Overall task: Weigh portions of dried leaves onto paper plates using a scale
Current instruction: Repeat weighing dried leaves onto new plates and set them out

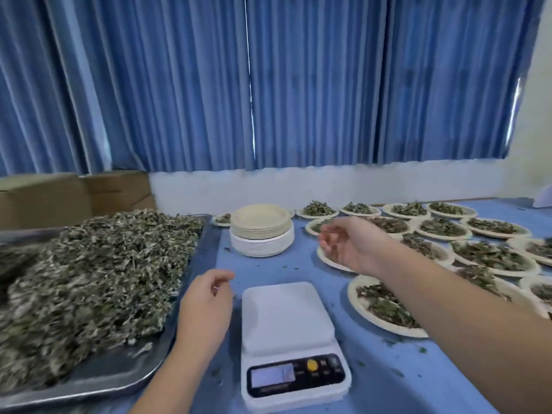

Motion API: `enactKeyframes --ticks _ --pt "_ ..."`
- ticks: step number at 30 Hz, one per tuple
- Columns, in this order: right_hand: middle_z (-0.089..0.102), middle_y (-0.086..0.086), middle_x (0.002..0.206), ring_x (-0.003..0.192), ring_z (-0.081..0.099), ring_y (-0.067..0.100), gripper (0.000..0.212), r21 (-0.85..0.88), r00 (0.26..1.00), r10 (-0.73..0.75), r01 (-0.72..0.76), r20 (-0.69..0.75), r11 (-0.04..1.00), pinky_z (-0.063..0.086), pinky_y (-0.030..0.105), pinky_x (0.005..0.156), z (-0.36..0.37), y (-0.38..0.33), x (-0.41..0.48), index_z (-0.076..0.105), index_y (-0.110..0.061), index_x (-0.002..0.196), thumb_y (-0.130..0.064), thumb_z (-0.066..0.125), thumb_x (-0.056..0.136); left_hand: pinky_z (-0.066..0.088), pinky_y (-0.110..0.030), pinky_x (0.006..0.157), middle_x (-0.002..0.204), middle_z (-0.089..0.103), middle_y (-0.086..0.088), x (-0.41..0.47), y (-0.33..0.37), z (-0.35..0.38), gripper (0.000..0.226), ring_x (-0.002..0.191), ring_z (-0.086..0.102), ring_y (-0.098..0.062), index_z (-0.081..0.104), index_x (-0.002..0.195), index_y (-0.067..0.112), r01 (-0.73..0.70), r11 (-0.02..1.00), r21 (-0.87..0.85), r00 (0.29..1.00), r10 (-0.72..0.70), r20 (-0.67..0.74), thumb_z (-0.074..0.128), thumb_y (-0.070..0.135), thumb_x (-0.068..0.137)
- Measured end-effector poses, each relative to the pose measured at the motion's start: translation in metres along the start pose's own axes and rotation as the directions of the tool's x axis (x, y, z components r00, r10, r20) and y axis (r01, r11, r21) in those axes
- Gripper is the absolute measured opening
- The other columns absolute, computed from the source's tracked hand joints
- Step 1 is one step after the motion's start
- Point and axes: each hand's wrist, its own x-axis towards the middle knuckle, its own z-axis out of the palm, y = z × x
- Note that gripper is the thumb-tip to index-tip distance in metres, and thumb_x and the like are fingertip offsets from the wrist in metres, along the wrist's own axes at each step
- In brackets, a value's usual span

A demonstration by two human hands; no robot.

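Note:
A white digital scale (287,316) stands at the front centre of the blue table with nothing on its platform. A big heap of dried leaves (89,276) fills a metal tray (98,380) on the left. A stack of paper plates (261,230) stands behind the scale. Several plates holding leaf portions (385,306) cover the right side. My left hand (206,306) hovers between the tray and the scale, fingers loosely curled, holding nothing. My right hand (346,243) hangs above the filled plates to the right of the stack, fingers relaxed, holding nothing.
Cardboard boxes (74,195) stand behind the tray at the back left. Blue curtains and a white wall close off the far side. Leaf crumbs lie scattered on the blue tablecloth (418,377) around the scale.

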Motion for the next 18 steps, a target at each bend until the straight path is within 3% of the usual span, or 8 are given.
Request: enactKeyframes --ticks 3,6,9,11,13,16,18 --pt "0.055 0.011 0.069 0.048 0.056 0.021 0.005 -0.152 1.0 -0.004 0.002 -0.017 0.988 0.044 0.02 0.04 0.036 0.018 0.02 0.053 -0.004 0.092 -0.005 0.049 0.094 0.035 -0.03 0.055 0.08 0.054 0.002 0.009 -0.013 -0.005 0.02 0.06 0.046 -0.012 0.064 0.104 0.028 0.056 0.998 0.026 0.998 -0.056 -0.013 0.047 0.019 0.097" --pt "0.054 0.01 0.087 0.053 0.056 0.019 0.01 -0.371 0.996 -0.083 0.069 -0.023 0.926 0.046 0.024 0.045 0.066 0.03 0.043 0.056 -0.006 0.101 -0.004 0.052 0.093 0.042 -0.031 0.072 0.102 0.063 0.002 0.01 -0.02 0.002 0.015 0.085 0.057 -0.018 0.061 0.102 0.026 0.115 0.989 0.093 0.993 -0.118 0.026 0.047 0.022 0.098" --pt "0.057 0.011 0.09 0.054 0.057 0.017 0.019 -0.553 0.977 -0.211 0.187 0.02 0.812 0.048 0.023 0.043 0.089 0.032 0.072 0.061 -0.008 0.107 0.0 0.053 0.091 0.043 -0.03 0.086 0.108 0.062 0.005 0.014 -0.022 0.009 0.012 0.101 0.056 -0.017 0.057 0.096 0.031 0.142 0.981 0.133 0.989 -0.147 0.033 0.047 0.026 0.098" --pt "0.059 0.008 0.09 0.055 0.057 0.016 0.027 -0.717 0.961 -0.268 0.237 0.072 0.656 0.048 0.023 0.043 0.099 0.029 0.092 0.061 -0.009 0.117 -0.003 0.054 0.092 0.042 -0.029 0.087 0.108 0.062 0.006 0.017 -0.024 0.011 0.012 0.102 0.056 -0.015 0.056 0.093 0.033 0.145 0.979 0.14 0.988 -0.15 0.024 0.046 0.028 0.098" --pt "0.06 0.007 0.097 0.063 0.059 0.019 0.036 -0.863 0.952 -0.256 0.265 0.164 0.43 0.049 0.025 0.048 0.105 0.025 0.107 0.056 -0.011 0.13 -0.01 0.054 0.094 0.043 -0.029 0.088 0.107 0.063 0.007 0.017 -0.026 0.013 0.013 0.102 0.056 -0.015 0.058 0.092 0.031 0.149 0.98 0.131 0.988 -0.153 0.02 0.046 0.029 0.098" --pt "0.059 0.011 0.108 0.076 0.063 0.025 0.047 -0.957 0.968 -0.13 0.235 0.214 0.168 0.053 0.028 0.053 0.112 0.021 0.123 0.042 -0.012 0.144 -0.016 0.049 0.097 0.045 -0.031 0.088 0.101 0.065 0.006 0.018 -0.029 0.015 0.017 0.099 0.057 -0.015 0.062 0.091 0.028 0.157 0.978 0.134 0.986 -0.162 0.027 0.046 0.031 0.097" --pt "0.06 0.016 0.115 0.082 0.065 0.031 0.039 -0.974 0.975 -0.055 0.219 0.217 0.053 0.056 0.035 0.063 0.116 0.02 0.13 0.048 -0.004 0.136 -0.015 0.044 0.099 0.044 -0.031 0.085 0.098 0.064 0.005 0.019 -0.029 0.014 0.018 0.096 0.057 -0.014 0.061 0.088 0.028 0.162 0.979 0.121 0.986 -0.167 0.028 0.045 0.031 0.097"
